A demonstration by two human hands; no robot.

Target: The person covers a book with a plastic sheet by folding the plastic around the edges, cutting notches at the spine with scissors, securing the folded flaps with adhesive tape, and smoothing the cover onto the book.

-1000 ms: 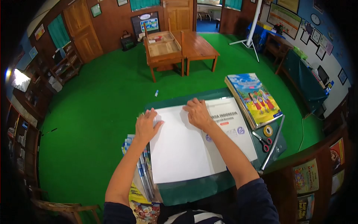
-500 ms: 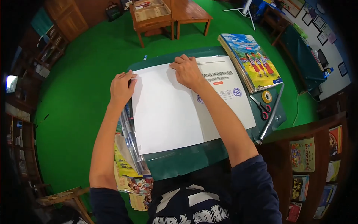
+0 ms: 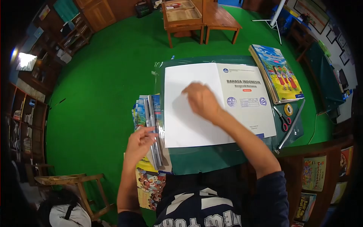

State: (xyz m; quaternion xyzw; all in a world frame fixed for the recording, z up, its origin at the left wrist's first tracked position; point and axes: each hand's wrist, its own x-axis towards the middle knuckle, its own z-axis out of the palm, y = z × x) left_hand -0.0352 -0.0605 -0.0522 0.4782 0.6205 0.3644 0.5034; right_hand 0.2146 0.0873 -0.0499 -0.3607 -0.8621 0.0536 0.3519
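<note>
An open book lies on a dark green table cover (image 3: 200, 160). Its left side is a blank white page (image 3: 181, 132); the right side is a title page (image 3: 245, 121) reading "BAHASA INDONESIA", with purple stamps. My right hand (image 3: 204, 100) is over the blank page, bent and blurred by motion, its fingertips unclear. Left of the book, my left hand (image 3: 140, 143) has its fingers apart beside rolled clear plastic (image 3: 154, 149), with nothing visible in it. Clear plastic film shows along the book's edges.
To the right stand a stack of books (image 3: 278, 73), a roll of yellow tape (image 3: 288, 109), scissors (image 3: 285, 123) and a long silvery roll (image 3: 291, 126). More books (image 3: 149, 185) lie at lower left. A wooden shelf (image 3: 291, 166) is at lower right and a wooden chair (image 3: 81, 179) at lower left.
Both hands have left the book's top edge. My left hand came down to the plastic rolls, and my right hand moved down over the blank page. The view has shifted left.
</note>
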